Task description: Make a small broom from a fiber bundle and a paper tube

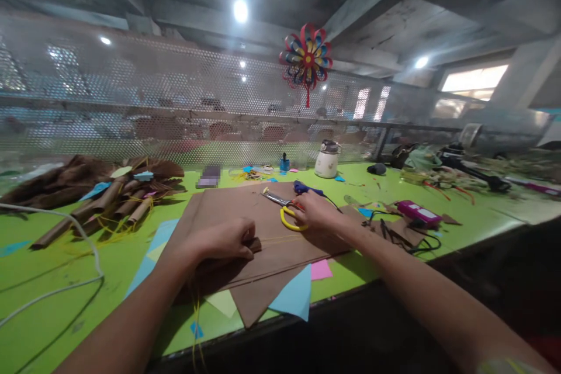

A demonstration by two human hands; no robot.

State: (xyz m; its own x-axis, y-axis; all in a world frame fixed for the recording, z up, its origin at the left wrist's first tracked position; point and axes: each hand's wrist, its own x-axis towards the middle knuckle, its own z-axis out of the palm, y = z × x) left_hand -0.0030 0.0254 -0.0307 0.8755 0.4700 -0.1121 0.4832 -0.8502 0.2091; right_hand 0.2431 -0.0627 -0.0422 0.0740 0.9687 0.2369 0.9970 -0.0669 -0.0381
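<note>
My left hand (230,238) is closed around a small piece of rolled brown paper (255,244), most of it hidden under the fingers. Yellow string (280,238) stretches from there to the right across a stack of brown paper sheets (214,204). Over the sheets' right part, my right hand (316,210) has its fingers closed on a pair of scissors (284,214) with yellow handles, blades pointing left and away. Just beyond that hand lies a dark blue tool (307,188), its kind unclear. Blue paper (293,295) and pink paper (321,269) stick out beneath the sheets.
Brown paper rolls (107,198) with yellow strings lie at left, near a white cable (94,245). A white flask (326,160) and small blue bottle (284,162) stand at the back. A purple box (418,214) with black cable sits right. The green table's front edge is close.
</note>
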